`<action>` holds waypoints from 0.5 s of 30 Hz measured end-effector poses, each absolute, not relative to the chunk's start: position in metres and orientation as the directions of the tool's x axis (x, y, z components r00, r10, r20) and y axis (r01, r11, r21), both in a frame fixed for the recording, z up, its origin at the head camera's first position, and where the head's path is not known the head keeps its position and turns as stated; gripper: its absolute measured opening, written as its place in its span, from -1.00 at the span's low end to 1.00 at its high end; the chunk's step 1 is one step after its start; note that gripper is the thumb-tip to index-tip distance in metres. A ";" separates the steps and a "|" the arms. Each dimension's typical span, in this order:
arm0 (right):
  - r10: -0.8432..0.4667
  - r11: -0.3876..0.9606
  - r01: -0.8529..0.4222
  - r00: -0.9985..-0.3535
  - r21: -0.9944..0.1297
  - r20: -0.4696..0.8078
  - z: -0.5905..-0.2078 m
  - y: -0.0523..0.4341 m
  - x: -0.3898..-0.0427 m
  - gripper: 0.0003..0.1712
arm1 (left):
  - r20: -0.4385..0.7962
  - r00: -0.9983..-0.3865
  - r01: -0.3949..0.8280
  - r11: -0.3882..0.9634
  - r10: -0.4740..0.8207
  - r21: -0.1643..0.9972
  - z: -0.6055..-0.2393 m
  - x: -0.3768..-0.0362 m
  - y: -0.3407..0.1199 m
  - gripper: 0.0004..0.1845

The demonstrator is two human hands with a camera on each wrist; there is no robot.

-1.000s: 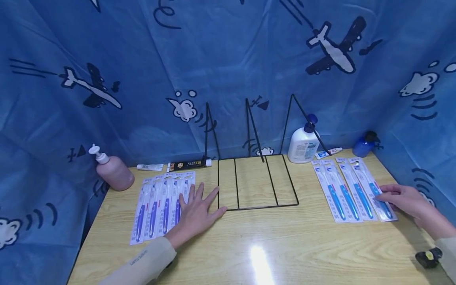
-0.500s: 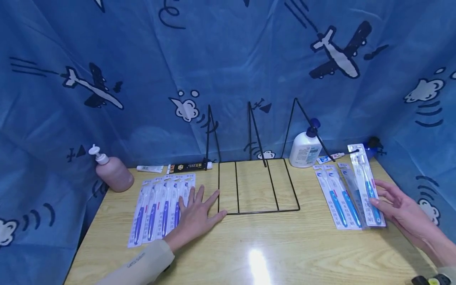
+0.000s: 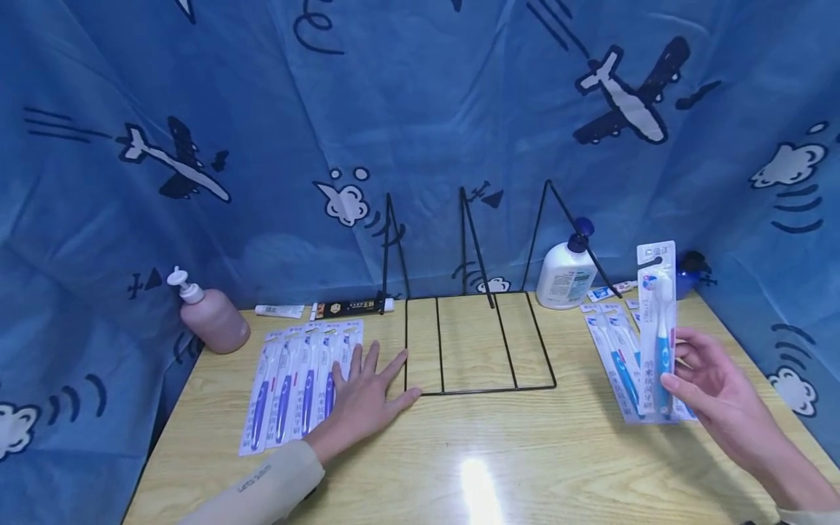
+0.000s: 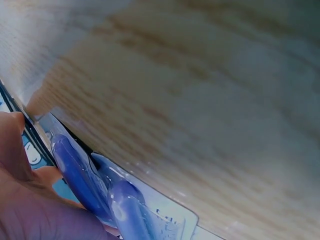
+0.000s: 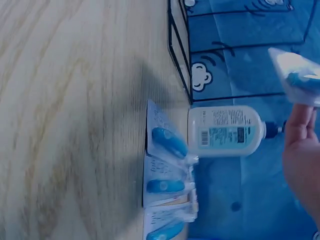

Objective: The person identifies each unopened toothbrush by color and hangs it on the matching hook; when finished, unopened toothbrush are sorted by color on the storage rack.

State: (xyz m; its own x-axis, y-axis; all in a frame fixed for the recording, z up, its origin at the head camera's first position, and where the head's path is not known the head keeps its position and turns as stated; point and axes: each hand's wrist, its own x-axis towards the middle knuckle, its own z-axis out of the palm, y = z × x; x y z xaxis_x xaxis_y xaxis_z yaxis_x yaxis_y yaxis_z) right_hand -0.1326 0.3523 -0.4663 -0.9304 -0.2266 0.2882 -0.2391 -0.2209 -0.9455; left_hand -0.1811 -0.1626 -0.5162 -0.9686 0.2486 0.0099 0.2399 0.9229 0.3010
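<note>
In the head view my right hand [image 3: 722, 397] pinches a packaged blue toothbrush [image 3: 658, 335] by its lower end, held upright above the table. Behind and beneath it lie more packaged blue toothbrushes [image 3: 613, 357], which the right wrist view shows as three packs [image 5: 165, 186] side by side. My left hand [image 3: 362, 394] rests on the table with its fingers spread. It lies between a row of packaged purple toothbrushes [image 3: 285, 386] and the black wire rack [image 3: 482, 391], partly covering the rightmost purple pack. The left wrist view shows purple handles [image 4: 80, 175] close beside that hand.
A pink pump bottle [image 3: 213, 319] stands at the back left. A white tube [image 3: 279, 310] and a black toothpaste tube [image 3: 351, 308] lie left of the rack. On its right are a white pump bottle [image 3: 566, 277], a small tube [image 3: 610, 290] and a blue bottle [image 3: 686, 281].
My right hand has picked up the rightmost blue toothbrush pack, raised it off the table and carried it left, tipping it upright. The left hand has stayed in place.
</note>
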 end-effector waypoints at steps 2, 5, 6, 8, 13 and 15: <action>-0.243 -0.206 -0.300 -0.906 -0.931 0.346 -0.465 0.346 -0.127 -0.23 | 0.004 -0.969 0.237 0.922 0.248 0.306 -0.516 -0.180 -0.163 -0.15; -0.281 -0.203 -0.362 -0.868 -0.910 0.408 -0.464 0.339 -0.120 -0.18 | -0.002 -0.968 0.237 0.920 0.250 0.311 -0.516 -0.180 -0.163 -0.15; -0.292 -0.197 -0.380 -0.857 -0.904 0.424 -0.464 0.336 -0.118 -0.16 | -0.002 -0.968 0.239 0.920 0.252 0.311 -0.516 -0.179 -0.163 -0.15; -0.309 -0.184 -0.407 -0.840 -0.895 0.445 -0.463 0.332 -0.116 -0.15 | -0.001 -0.967 0.240 0.920 0.253 0.309 -0.516 -0.179 -0.163 -0.15; -0.315 -0.128 -0.426 -0.839 -0.895 0.444 -0.462 0.323 -0.113 -0.17 | 0.007 -0.967 0.244 0.921 0.254 0.303 -0.516 -0.180 -0.163 -0.16; -0.311 -0.115 -0.428 -0.841 -0.896 0.442 -0.463 0.320 -0.112 -0.18 | 0.011 -0.967 0.248 0.921 0.256 0.301 -0.516 -0.181 -0.163 -0.16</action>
